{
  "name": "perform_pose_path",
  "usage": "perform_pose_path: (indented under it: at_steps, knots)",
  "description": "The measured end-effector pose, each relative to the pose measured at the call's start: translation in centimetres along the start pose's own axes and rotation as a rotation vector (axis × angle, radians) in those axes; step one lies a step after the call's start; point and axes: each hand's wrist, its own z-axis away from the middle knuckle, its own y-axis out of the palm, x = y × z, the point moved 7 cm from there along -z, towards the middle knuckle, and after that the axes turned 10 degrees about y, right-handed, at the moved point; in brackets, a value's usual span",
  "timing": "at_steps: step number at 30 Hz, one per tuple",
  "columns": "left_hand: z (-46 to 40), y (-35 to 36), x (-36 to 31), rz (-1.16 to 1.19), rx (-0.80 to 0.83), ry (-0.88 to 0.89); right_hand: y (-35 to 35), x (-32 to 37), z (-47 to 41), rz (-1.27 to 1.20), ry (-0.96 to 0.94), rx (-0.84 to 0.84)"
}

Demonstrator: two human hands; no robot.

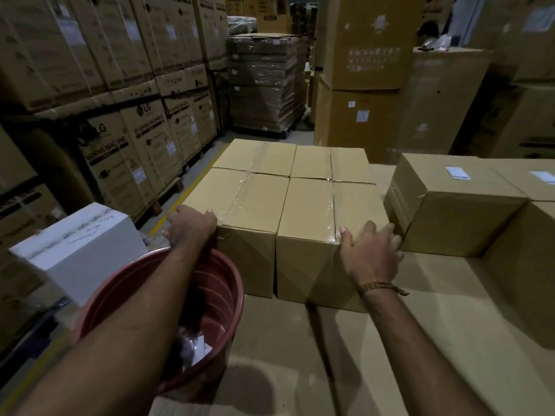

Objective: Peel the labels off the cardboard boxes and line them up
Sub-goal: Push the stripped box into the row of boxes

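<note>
Four taped cardboard boxes stand in a tight two-by-two block on a cardboard surface (300,355). My left hand (190,225) grips the near top left corner of the front left box (252,211), thumb over its top edge. My right hand (371,250) presses flat against the near right corner of the front right box (309,211), thumb up the front edge and fingers along the side. No labels show on these tops. To the right, another box (450,211) carries a white label (457,172). A second label (542,177) lies on the box behind it.
A red plastic tub (219,292) sits under my left forearm with paper scraps inside. A white box (81,244) stands left of it. Stacked appliance cartons (120,130) line the left aisle, a wrapped pallet (264,82) stands beyond, and tall cartons (360,70) rise at the back right.
</note>
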Motion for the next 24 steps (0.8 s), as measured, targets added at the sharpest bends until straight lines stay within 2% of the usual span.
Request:
perform_pose_path:
  at_steps: [5, 11, 13, 16, 19, 24]
  knots:
    - [1.4, -0.2, -1.1, -0.106, 0.004, 0.049, -0.4, -0.2, -0.1, -0.050, 0.006, 0.034]
    - [6.2, 0.7, -7.4, -0.224, -0.074, 0.337, -2.9, -0.6, 0.4, -0.127, -0.086, -0.012]
    - [8.8, 1.1, -10.2, -0.176, -0.096, 0.425, -4.2, -1.4, 0.4, -0.170, -0.112, -0.008]
    - [13.7, 1.9, -14.5, 0.017, -0.127, 0.548, -6.2, -3.4, 0.1, -0.222, -0.155, -0.024]
    - [18.9, 3.5, -17.4, 0.234, -0.126, 0.598, -8.1, -5.9, -0.5, -0.251, -0.224, -0.021]
    - [26.0, 9.3, -20.6, 0.345, -0.065, 0.654, -10.4, -11.7, -1.8, -0.217, -0.340, 0.030]
